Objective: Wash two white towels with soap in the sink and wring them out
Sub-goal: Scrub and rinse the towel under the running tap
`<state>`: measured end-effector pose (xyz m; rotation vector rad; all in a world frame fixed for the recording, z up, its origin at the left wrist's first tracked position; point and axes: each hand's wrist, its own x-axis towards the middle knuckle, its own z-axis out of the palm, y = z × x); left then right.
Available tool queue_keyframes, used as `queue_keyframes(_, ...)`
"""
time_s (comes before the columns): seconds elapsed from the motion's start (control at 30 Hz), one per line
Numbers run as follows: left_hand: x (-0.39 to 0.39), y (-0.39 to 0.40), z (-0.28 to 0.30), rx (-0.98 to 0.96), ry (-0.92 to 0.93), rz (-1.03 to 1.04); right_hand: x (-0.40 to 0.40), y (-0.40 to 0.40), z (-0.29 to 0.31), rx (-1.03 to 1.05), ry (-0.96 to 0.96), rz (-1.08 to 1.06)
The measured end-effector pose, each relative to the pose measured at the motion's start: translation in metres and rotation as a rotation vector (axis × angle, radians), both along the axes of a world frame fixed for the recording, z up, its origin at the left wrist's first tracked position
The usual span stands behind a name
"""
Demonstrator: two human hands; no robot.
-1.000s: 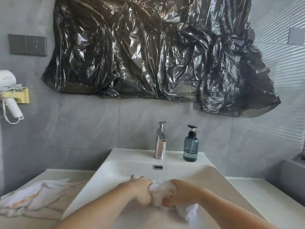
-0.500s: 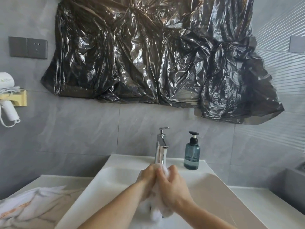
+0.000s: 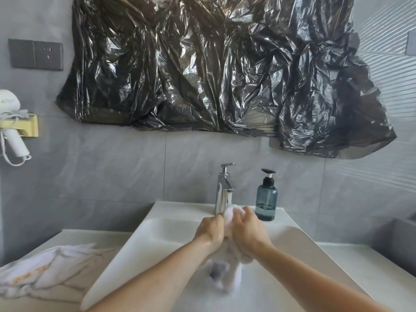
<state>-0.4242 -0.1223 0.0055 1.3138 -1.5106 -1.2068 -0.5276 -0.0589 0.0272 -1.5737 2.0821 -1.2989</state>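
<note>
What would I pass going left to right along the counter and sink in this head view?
Crumpled towel on the counter → left hand → towel being washed → right hand → soap bottle.

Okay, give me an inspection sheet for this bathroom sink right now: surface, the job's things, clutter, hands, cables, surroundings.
Surface: white sink set in a pale countertop; chrome faucet at the back.
Job's things: one white towel bunched between both hands over the basin; second white towel lying crumpled on the counter at left; blue soap dispenser upright beside the faucet.
Clutter: nothing seen.
Hands: left hand and right hand both grip the bunched towel.
Cables: white cord looping below the wall hair dryer.
Surroundings: grey tiled wall; black plastic sheet above the sink; wall socket at upper left.
</note>
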Motion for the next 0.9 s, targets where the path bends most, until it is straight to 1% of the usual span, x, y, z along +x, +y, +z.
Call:
queue_keyframes(0.1,0.009,0.008,0.006,0.062,0.044,-0.029,0.013,0.010,-0.008,-0.005,-0.016,0.091)
queue_keyframes(0.17,0.010,0.010,0.009,0.063,0.036,-0.036,0.012,0.012,-0.007,-0.015,-0.022,0.129)
queue_keyframes(0.27,0.002,0.012,0.003,-0.010,-0.034,-0.026,-0.007,0.004,0.000,-0.022,-0.020,0.072)
queue_keyframes(0.33,0.002,0.013,0.002,-0.032,-0.052,-0.015,-0.006,0.006,-0.005,-0.012,0.001,0.054)
queue_keyframes(0.43,0.009,0.012,0.006,-0.072,-0.082,-0.056,0.006,0.016,-0.009,-0.046,-0.021,0.128)
queue_keyframes(0.47,0.011,0.014,0.008,-0.097,-0.104,-0.049,0.006,0.016,-0.006,-0.055,-0.008,0.146)
queue_keyframes(0.57,0.008,0.021,0.008,-0.054,-0.085,-0.041,-0.008,0.009,0.002,-0.036,0.066,0.119)
queue_keyframes(0.63,0.007,0.022,0.008,-0.080,-0.111,-0.064,-0.014,0.009,0.001,-0.031,0.115,0.099)
queue_keyframes(0.7,0.013,0.019,0.010,-0.130,-0.142,-0.048,-0.015,0.014,0.002,-0.050,0.115,0.121)
queue_keyframes(0.77,0.022,0.018,0.013,-0.188,-0.234,-0.027,-0.022,0.018,0.005,-0.046,0.126,0.135)
queue_keyframes(0.83,0.028,0.018,0.013,-0.252,-0.445,-0.020,-0.037,0.020,0.007,-0.026,0.174,0.095)
queue_keyframes(0.9,0.032,0.020,0.009,-0.289,-0.593,-0.075,-0.049,0.022,0.007,0.049,0.263,0.051)
